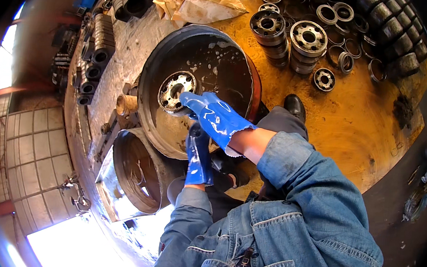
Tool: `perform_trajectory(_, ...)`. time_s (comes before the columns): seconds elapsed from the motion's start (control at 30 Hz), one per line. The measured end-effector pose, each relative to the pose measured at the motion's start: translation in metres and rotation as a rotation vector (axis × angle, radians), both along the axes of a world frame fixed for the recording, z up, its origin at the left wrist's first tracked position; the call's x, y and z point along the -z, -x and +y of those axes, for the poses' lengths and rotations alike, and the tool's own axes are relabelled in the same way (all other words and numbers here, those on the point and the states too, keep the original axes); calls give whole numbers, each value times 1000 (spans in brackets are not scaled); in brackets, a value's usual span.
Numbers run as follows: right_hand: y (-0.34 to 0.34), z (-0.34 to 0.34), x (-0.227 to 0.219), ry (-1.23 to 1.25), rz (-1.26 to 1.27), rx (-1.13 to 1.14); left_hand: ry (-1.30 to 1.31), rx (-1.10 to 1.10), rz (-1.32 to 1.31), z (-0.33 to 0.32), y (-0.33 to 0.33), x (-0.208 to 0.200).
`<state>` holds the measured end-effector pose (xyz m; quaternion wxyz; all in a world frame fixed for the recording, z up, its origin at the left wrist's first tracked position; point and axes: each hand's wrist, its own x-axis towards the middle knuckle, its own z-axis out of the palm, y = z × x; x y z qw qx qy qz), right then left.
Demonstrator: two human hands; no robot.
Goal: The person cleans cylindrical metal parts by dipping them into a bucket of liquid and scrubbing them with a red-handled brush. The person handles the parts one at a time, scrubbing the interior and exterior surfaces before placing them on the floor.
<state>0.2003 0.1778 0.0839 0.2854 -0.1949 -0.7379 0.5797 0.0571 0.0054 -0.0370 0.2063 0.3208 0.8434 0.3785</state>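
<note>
A round metal disc (165,93) with a central hole and a ring of smaller holes is tilted over the large round tub (151,58) of dark, foamy liquid. My right hand (217,116), in a wet blue rubber glove, grips the disc at its near right side, with fingertips by the central hole. My left hand (199,150), in a matching glove, is just below the right one, over the tub's near rim. Its fingers are partly hidden, and what they hold, if anything, does not show.
A second round container (153,169) stands at the near left. Stacked discs (309,38), a single disc (324,79) and several loose rings (347,62) lie on the yellow-brown floor. Crumpled brown paper (208,6) lies beyond the tub. Cylindrical metal parts (96,56) line the left.
</note>
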Motion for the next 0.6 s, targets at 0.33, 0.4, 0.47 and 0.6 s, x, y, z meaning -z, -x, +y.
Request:
perform_trajectory(0.33,-25,12,-18,189,-13,-76,217,61,216,9,-21,-14)
perform_trajectory(0.4,-26,14,-17,190,-21,-73,343,3,185,13,-17,-10)
perform_trajectory(0.47,-27,22,-20,186,-59,-90,418,-64,142,20,-19,-9)
perform_trajectory(0.6,-26,13,-44,340,-18,-179,209,-162,120,-48,32,26)
